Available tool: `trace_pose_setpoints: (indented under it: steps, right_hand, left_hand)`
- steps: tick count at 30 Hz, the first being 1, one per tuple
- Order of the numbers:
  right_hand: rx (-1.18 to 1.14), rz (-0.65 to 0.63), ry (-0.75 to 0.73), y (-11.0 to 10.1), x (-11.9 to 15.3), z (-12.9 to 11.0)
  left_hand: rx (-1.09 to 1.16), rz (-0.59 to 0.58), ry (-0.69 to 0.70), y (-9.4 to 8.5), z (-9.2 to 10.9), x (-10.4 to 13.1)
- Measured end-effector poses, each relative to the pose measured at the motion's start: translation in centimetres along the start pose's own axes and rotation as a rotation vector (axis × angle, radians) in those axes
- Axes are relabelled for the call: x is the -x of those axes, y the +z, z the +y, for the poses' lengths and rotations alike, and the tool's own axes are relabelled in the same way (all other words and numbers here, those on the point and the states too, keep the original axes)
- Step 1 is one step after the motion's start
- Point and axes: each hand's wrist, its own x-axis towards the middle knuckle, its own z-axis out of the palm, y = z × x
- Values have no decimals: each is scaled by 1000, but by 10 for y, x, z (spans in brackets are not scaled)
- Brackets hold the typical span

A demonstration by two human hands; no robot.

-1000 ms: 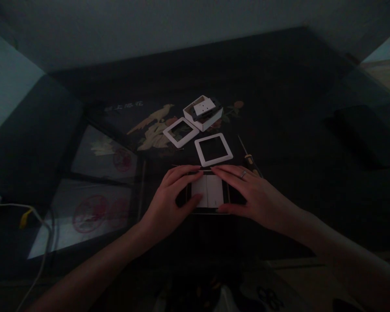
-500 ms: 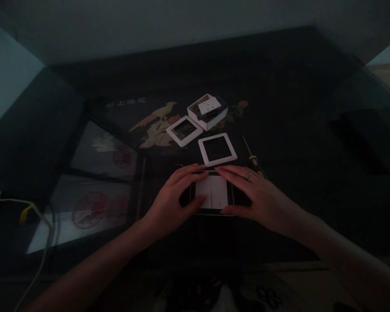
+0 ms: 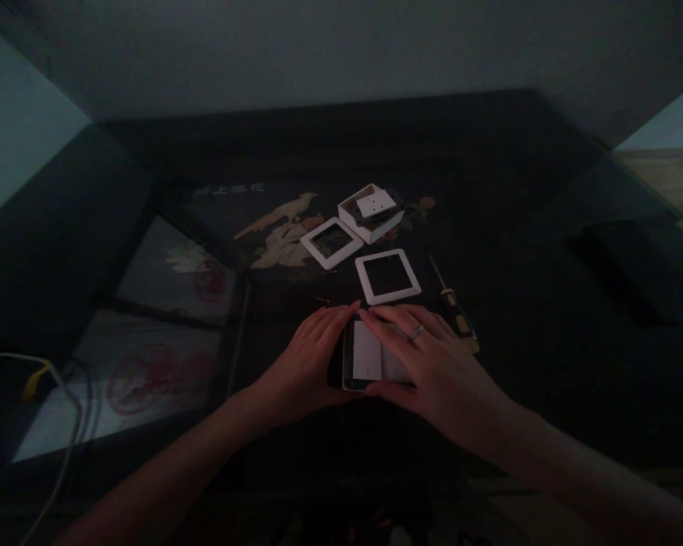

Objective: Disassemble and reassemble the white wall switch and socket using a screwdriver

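Observation:
A white switch panel (image 3: 367,351) with a dark surround lies near the front of the dark table, between both hands. My left hand (image 3: 306,360) grips its left edge, fingertips at the top left corner and thumb low. My right hand (image 3: 432,360), with a ring on one finger, covers the panel's right part, fingers along the top and thumb at the bottom edge. Just beyond them lies a white square frame (image 3: 362,282). A second white frame (image 3: 313,245) rests further left, against a white box (image 3: 371,232) that bears a socket piece (image 3: 376,202).
A screwdriver (image 3: 458,315) lies right of my right hand. Two small screws (image 3: 322,300) are beyond my left hand. A white cable (image 3: 71,447) with a yellow tie runs at the far left. A dark flat object (image 3: 649,265) lies at the right.
My right hand has slid left over the panel and now covers more of it. My left fingers have drawn closer to the right hand. The whole view has shifted slightly.

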Motion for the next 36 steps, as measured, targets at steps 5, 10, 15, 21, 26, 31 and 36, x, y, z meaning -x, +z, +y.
trace_pose_setpoints:
  steps: [5,10,15,21,26,31,36]
  right_hand:
    - [-60,-25,77,6,-1,3]
    - [-161,18,83,6,3,9]
    - [-211,-41,86,10,5,11]
    - [-260,-92,181,18,26,20]
    - [-324,-62,232,22,32,22]
    - [-374,-13,249,26,30,17]
    - [-381,66,240,32,30,11]
  left_hand:
    - [21,-15,-72,0,6,-1]
    - [149,-3,-105,-8,9,-2]
    - [106,-10,-49,-6,5,-4]
    - [59,-122,-113,-8,6,-3]
    - [72,-146,-194,-16,11,-3]
    - [66,-151,-198,-18,10,-2]
    - [37,-122,-94,-19,16,-1]
